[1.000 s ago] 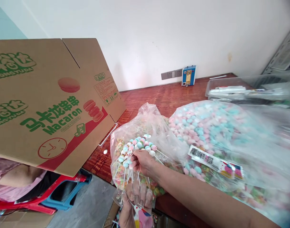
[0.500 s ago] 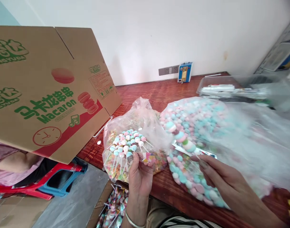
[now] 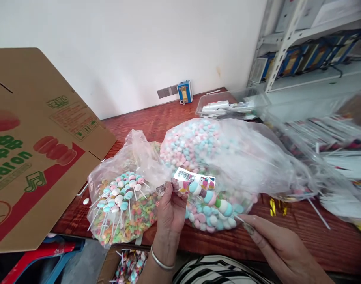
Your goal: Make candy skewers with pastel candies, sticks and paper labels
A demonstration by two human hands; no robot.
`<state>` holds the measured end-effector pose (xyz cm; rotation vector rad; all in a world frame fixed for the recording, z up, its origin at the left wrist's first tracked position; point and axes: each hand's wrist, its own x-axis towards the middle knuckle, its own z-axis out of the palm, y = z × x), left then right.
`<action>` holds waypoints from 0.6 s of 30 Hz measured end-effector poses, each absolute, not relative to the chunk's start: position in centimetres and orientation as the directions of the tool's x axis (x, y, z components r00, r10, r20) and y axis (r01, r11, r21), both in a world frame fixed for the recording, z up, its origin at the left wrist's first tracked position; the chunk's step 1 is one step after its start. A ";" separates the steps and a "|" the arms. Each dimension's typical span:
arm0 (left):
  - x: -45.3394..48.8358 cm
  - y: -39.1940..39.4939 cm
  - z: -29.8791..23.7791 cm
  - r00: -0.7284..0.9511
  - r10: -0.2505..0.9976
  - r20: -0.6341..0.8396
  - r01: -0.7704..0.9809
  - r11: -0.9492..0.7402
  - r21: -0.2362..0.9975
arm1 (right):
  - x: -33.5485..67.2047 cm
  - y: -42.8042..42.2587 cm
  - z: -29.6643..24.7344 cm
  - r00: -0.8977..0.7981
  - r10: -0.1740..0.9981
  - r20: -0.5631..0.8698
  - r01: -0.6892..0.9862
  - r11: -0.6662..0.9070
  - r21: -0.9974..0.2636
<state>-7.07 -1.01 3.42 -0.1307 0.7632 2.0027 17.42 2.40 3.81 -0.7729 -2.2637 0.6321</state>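
Pinching with both hands here: the left hand is closed on a little printed wrapper at the top end of a candy skewer. The right hand has its fingertips nipped on the bare stick end, with the other fingers loosely stretched. The skewer spans between them, low over the big bag near the front of the counter. Half a second ago the left hand gripped the fanned bunch of skewers. Now that bunch lies on the small bag just left of it. Back then the right hand held the skewer alone.
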 end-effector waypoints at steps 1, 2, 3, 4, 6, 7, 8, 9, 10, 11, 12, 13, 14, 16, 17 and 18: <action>-6.9 -1.0 3.5 -0.543 0.744 -0.389 -0.812 -0.349 0.467 | 17.7 2.4 3.7 -0.614 0.656 0.439 0.352 0.726 -0.591; -6.8 -1.0 3.5 -0.551 0.739 -0.387 -0.807 -0.354 0.473 | 18.0 2.5 3.6 -0.618 0.639 0.458 0.350 0.745 -0.568; -6.7 -1.0 3.5 -0.564 0.733 -0.379 -0.797 -0.365 0.480 | 18.3 2.5 3.4 -0.620 0.622 0.478 0.348 0.765 -0.543; -6.6 -1.0 3.5 -0.578 0.729 -0.368 -0.786 -0.377 0.490 | 18.6 2.6 3.3 -0.621 0.605 0.499 0.346 0.782 -0.518; -6.5 -1.2 3.4 -0.601 0.724 -0.338 -0.761 -0.388 0.520 | 19.0 2.7 3.2 -0.625 0.575 0.528 0.337 0.809 -0.482; -6.4 -1.2 3.3 -0.612 0.724 -0.318 -0.744 -0.390 0.543 | 19.3 2.8 3.2 -0.627 0.567 0.534 0.332 0.815 -0.475; -6.4 -1.3 3.2 -0.624 0.724 -0.294 -0.723 -0.392 0.570 | 19.4 2.8 3.2 -0.630 0.566 0.532 0.328 0.815 -0.479; -6.3 -1.4 3.2 -0.637 0.723 -0.267 -0.698 -0.395 0.597 | 19.6 2.8 3.2 -0.634 0.570 0.522 0.321 0.809 -0.493; -6.2 -1.5 3.2 -0.649 0.722 -0.240 -0.674 -0.399 0.622 | 19.8 2.8 3.3 -0.640 0.583 0.501 0.316 0.794 -0.520; -6.2 -1.6 3.2 -0.656 0.723 -0.216 -0.654 -0.401 0.642 | 19.9 2.8 3.4 -0.647 0.601 0.468 0.312 0.770 -0.557; -6.1 -1.6 3.3 -0.658 0.727 -0.196 -0.639 -0.402 0.656 | 20.0 2.7 3.6 -0.656 0.625 0.424 0.311 0.735 -0.603; -6.1 -1.7 3.4 -0.657 0.731 -0.183 -0.631 -0.401 0.664 | 20.1 2.7 3.7 -0.665 0.648 0.372 0.310 0.692 -0.653; -6.1 -1.7 3.5 -0.654 0.736 -0.174 -0.628 -0.400 0.668 | 20.2 2.6 3.8 -0.673 0.669 0.316 0.309 0.642 -0.701; -6.2 -1.8 3.7 -0.646 0.749 -0.145 -0.618 -0.402 0.676 | 20.4 2.5 3.9 -0.688 0.693 0.217 0.305 0.546 -0.780; -6.3 -1.8 3.7 -0.642 0.756 -0.127 -0.610 -0.403 0.683 | 20.4 2.4 4.0 -0.693 0.698 0.178 0.301 0.505 -0.809; -6.3 -1.8 3.7 -0.636 0.764 -0.108 -0.601 -0.402 0.691 | 20.5 2.3 4.0 -0.696 0.703 0.147 0.298 0.469 -0.831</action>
